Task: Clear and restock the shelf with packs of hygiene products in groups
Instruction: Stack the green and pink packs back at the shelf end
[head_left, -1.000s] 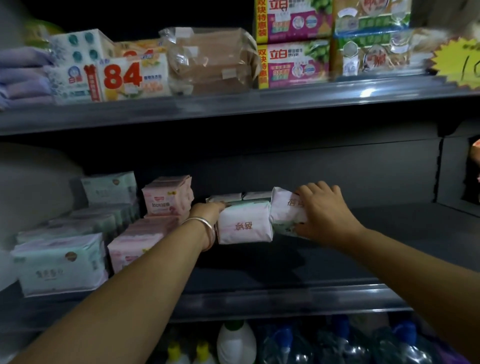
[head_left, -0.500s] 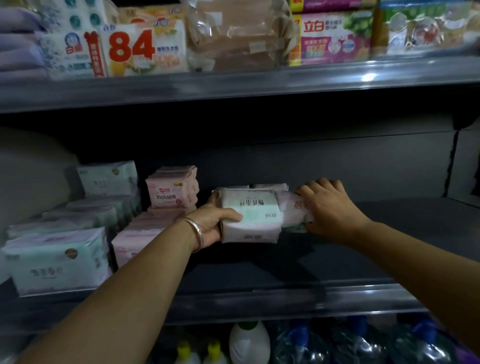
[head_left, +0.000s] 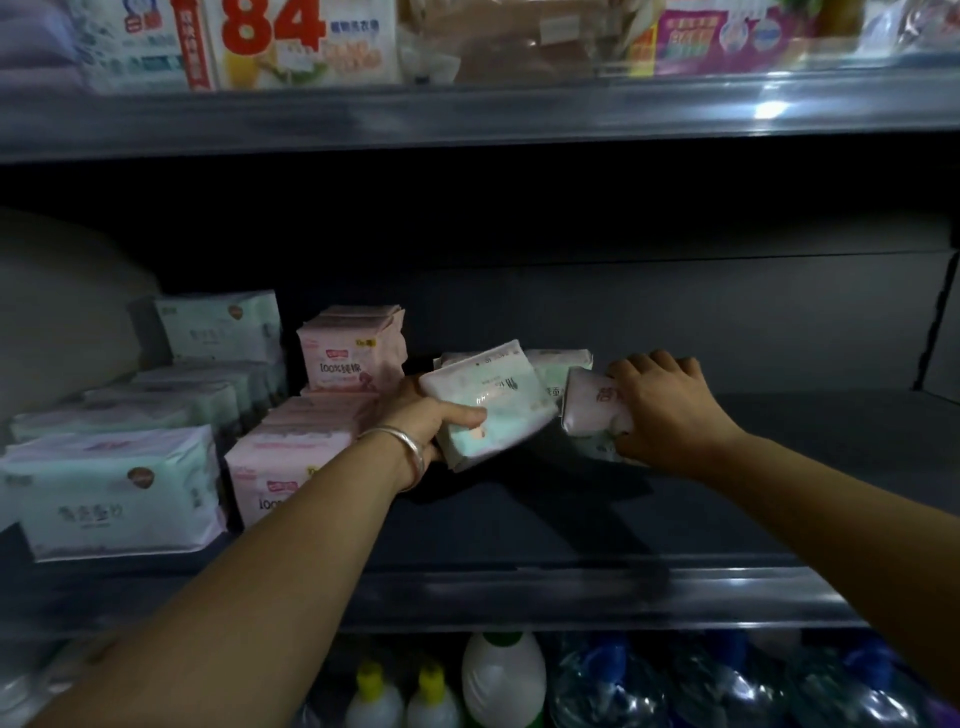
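Holding one pack each, the two hands work at the middle of the dark shelf. The left hand grips a white and green pack by its lower left corner, the thumb lying across the front face and the other fingers hidden behind it. This pack is tilted: its long axis runs from upper left to lower right, and its near edge seems lifted off the shelf. The right hand is curled over a pink pack, fingers on the top and far side, and the pack seems to sit on the shelf under the palm. Between the two, a little further back, a third pack lies flat, touching or nearly touching both.

The relation that matters is this: the tilted pack lies just left of the pink one, their near corners almost meeting, and both are straight ahead of the hands. The left hand is nearer to the stocked rows, the pink packs and then the green packs further left. To the right of the right hand the shelf floor shows bare.

I judge that the next move must bring the tilted pack level, so that its long axis matches its neighbours.
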